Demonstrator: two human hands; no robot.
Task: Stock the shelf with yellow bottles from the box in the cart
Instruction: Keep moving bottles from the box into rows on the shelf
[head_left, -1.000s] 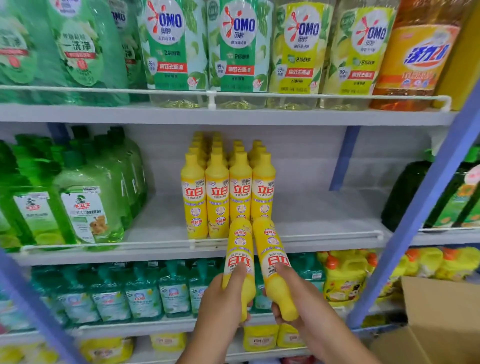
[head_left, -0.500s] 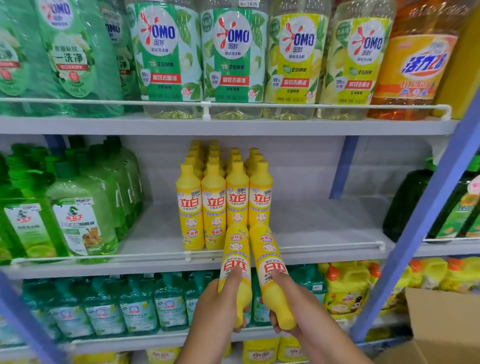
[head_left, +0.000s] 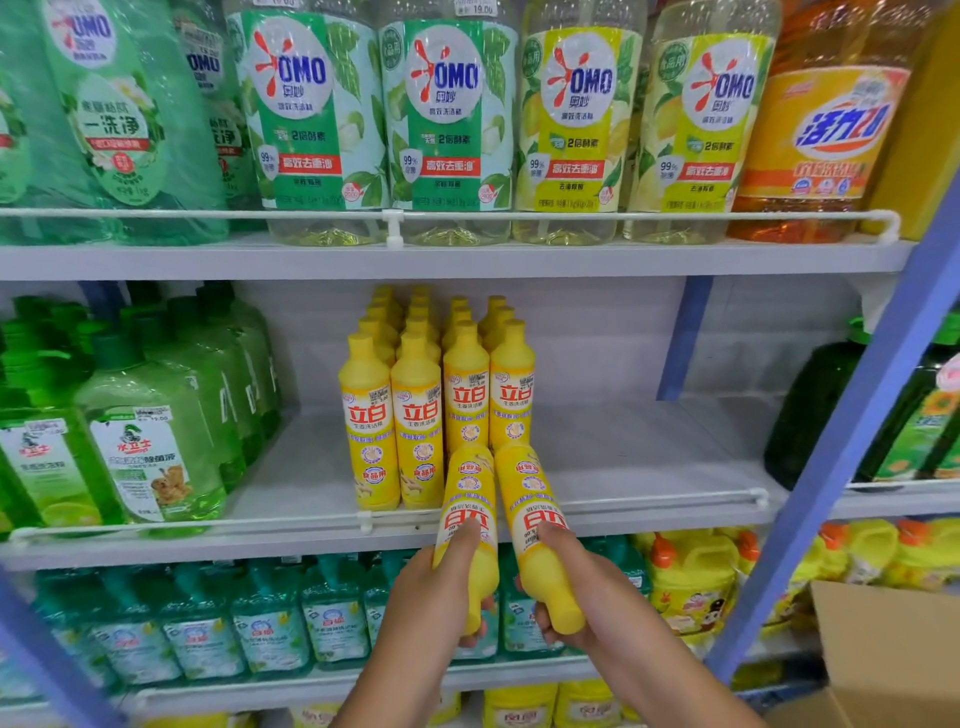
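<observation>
- Hands are each gripping one yellow bottle, held upside down with the cap end toward the person and the base pointing at the middle shelf (head_left: 623, 467).
- Left hand (head_left: 436, 587) is curling round the neck end of the left yellow bottle (head_left: 467, 504), thumb lying along its inverted label.
- Right hand (head_left: 576, 592) is curling round the neck end of the right yellow bottle (head_left: 530, 504), thumb pressing on the label.
- Both held bottles are sitting side by side, touching or nearly touching, with their bases passing over the white wire rail (head_left: 649, 501) at the front edge of the middle shelf.
- Stocked yellow bottles (head_left: 436, 415) are standing upright in four rows on the middle shelf, directly behind the held pair.
- Green bottles (head_left: 150, 447) are standing to the left of the stocked rows on the same shelf; dark green bottles (head_left: 810, 410) are standing at the right end.
- Large OMO bottles (head_left: 452, 114) are lining the upper shelf.
- Cardboard box (head_left: 883, 639) is showing at the lower right corner, only partly in view.
</observation>
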